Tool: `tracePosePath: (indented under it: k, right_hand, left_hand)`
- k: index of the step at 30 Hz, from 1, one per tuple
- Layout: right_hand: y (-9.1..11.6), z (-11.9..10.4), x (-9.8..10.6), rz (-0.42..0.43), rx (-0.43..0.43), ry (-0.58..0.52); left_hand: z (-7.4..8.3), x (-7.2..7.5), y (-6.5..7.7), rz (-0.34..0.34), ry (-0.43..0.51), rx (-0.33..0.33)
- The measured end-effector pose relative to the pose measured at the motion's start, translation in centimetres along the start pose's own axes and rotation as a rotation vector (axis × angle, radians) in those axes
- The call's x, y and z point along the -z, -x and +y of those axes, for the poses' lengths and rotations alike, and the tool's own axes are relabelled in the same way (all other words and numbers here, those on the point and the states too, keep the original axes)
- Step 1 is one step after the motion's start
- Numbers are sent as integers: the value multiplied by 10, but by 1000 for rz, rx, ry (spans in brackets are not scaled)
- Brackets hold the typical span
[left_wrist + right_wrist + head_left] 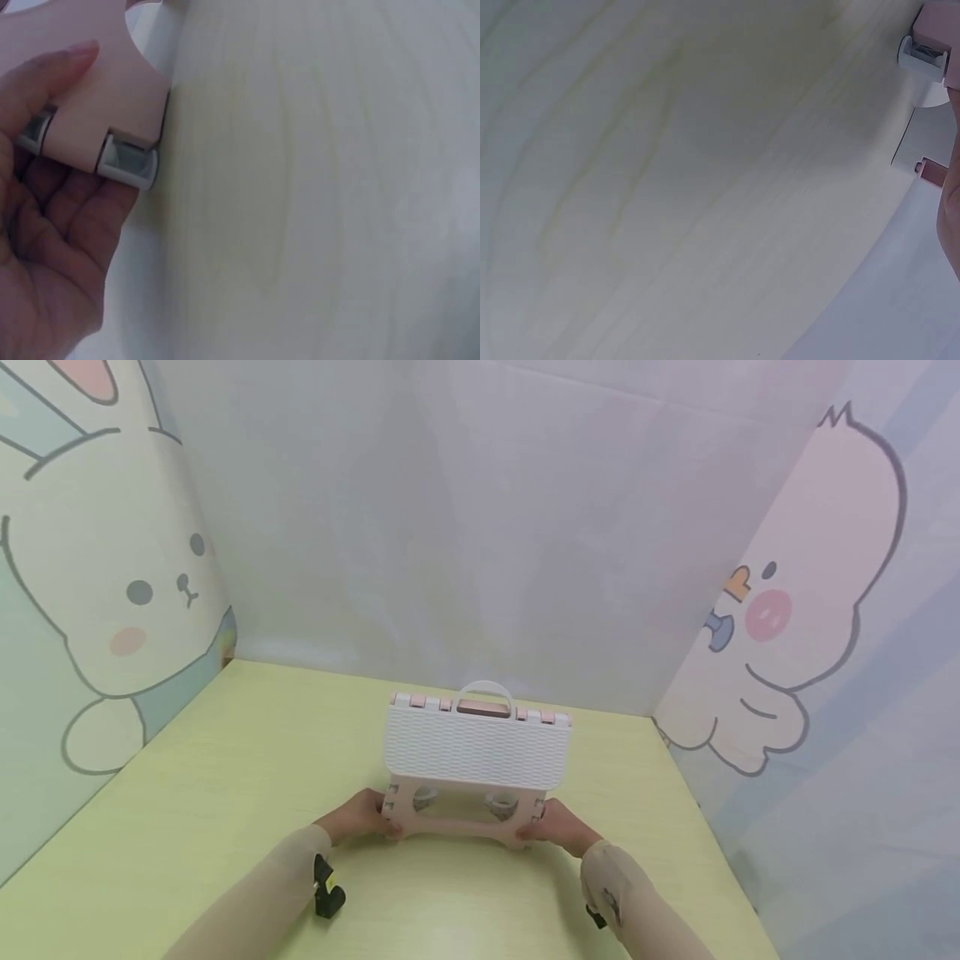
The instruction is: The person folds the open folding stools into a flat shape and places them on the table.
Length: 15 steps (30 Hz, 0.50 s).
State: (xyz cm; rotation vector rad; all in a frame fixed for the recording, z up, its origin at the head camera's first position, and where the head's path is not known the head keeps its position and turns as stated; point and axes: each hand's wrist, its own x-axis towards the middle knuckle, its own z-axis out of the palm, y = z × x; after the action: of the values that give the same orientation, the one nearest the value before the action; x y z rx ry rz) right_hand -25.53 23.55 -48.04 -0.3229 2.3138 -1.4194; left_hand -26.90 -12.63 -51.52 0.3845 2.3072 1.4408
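Note:
A folding step stool [476,747] in white and pale pink stands on the table, its woven-patterned white top tilted toward me. Above the top edge rises a white carrying handle [485,687]. Below it, the pink leg panel [465,827] has two rounded openings. My left hand [367,817] grips the left side of this panel. In the left wrist view, the thumb lies on the pink face [112,94] and the fingers are behind it. On the right side, my right hand [558,827] holds the panel's lower corner. Only a sliver of that hand [951,206] shows in the right wrist view.
The pale yellow table [247,760] extends around the stool. A plain light curtain [420,527] hangs behind it. Side curtains carry a printed rabbit [112,568] on the left and a printed chick [817,568] on the right. A black device [327,893] is strapped at the left wrist.

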Motion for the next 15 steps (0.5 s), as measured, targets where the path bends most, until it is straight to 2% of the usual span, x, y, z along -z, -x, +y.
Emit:
tracePosePath:
  k: [6,15]
  right_hand:
    - [1,-2,0,-9,6,-7]
    - [2,0,0,-11,10,-23]
  left_hand:
    - [3,-2,1,29,-31,30]
    - [3,-2,2,30,-33,25]
